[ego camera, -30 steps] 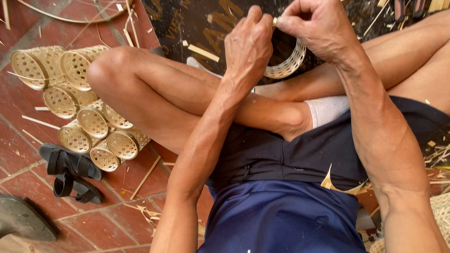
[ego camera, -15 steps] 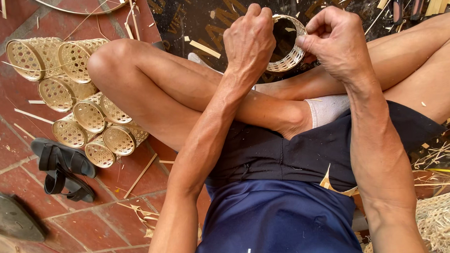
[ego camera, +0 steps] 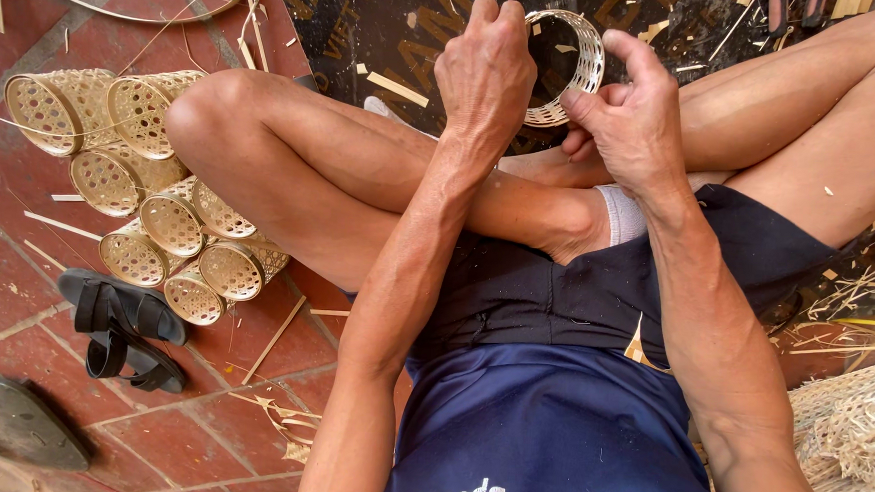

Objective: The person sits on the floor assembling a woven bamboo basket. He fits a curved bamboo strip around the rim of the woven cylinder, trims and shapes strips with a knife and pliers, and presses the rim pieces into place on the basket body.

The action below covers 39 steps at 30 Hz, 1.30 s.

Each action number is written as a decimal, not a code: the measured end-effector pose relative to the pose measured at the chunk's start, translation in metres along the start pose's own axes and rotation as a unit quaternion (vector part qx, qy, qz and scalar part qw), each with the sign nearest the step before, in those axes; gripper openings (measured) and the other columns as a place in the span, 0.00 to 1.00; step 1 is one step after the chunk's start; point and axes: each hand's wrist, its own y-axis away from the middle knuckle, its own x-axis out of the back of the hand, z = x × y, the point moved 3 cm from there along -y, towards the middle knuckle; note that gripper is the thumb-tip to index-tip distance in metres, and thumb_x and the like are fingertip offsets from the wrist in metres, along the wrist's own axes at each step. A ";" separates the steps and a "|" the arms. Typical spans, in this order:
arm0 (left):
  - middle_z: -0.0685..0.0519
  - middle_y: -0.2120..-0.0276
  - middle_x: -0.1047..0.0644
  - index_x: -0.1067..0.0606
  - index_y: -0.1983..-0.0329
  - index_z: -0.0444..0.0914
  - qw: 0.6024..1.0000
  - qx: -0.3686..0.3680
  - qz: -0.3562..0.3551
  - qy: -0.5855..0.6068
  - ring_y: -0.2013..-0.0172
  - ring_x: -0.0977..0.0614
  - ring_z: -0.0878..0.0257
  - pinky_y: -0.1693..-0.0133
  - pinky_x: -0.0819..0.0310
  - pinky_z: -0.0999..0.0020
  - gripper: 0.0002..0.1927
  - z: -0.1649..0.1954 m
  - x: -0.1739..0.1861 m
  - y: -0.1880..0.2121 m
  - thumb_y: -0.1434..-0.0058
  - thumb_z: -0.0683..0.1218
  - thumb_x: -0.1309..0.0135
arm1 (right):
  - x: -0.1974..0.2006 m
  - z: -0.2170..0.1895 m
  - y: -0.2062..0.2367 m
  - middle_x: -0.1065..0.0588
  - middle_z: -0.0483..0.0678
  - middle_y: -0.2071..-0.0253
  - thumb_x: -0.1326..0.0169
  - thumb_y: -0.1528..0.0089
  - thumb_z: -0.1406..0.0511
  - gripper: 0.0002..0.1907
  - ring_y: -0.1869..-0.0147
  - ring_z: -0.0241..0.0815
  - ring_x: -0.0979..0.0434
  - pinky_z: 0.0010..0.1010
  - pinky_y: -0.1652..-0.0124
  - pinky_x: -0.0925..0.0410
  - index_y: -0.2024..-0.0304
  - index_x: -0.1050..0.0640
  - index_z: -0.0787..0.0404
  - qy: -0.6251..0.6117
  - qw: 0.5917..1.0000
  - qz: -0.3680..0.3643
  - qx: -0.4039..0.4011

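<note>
Head view, looking down on crossed bare legs over a red tiled floor (ego camera: 198, 432). Off to the left side, a heap of finished woven baskets (ego camera: 143, 202), lying on their sides with round mouths turned up toward the camera, touching one another. Just below that heap, a pair of dark sandals (ego camera: 124, 327), one partly over the other. Thin bamboo strips (ego camera: 274, 339) and shavings scattered across the tiles; a dark mat (ego camera: 387, 31) under the feet, littered with pale offcuts. Bottom right corner filled by a loose pile of pale woven strip material (ego camera: 853, 435). Bottom left corner showing a dark, blurred shape, too unclear to identify.

Above the ankles, a small woven bamboo ring (ego camera: 570, 61), open at both ends, raised clear of the mat and held between both hands. Short cylinder axis pointing roughly toward the camera and tilted a little to the left, so that the inside of the lattice wall shows on the right side. Left hand (ego camera: 487, 68) closed on the near left rim, knuckles up, covering that part of the ring. Right hand (ego camera: 631, 122) gripping the lower right rim, thumb laid against the outer wall, fingers curled beneath. Left forearm crossing in front of the shin and hiding part of the knee.
</note>
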 end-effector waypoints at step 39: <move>0.46 0.66 0.24 0.26 0.69 0.35 0.998 -0.010 -0.054 -0.012 0.69 0.16 0.45 0.69 0.23 0.50 0.04 0.003 0.003 -0.001 0.39 0.41 0.47 | 0.007 -0.030 -0.047 0.32 0.46 0.68 0.39 0.33 0.70 0.12 0.65 0.42 0.26 0.34 0.72 0.35 0.69 0.28 0.61 0.573 0.701 0.055 0.421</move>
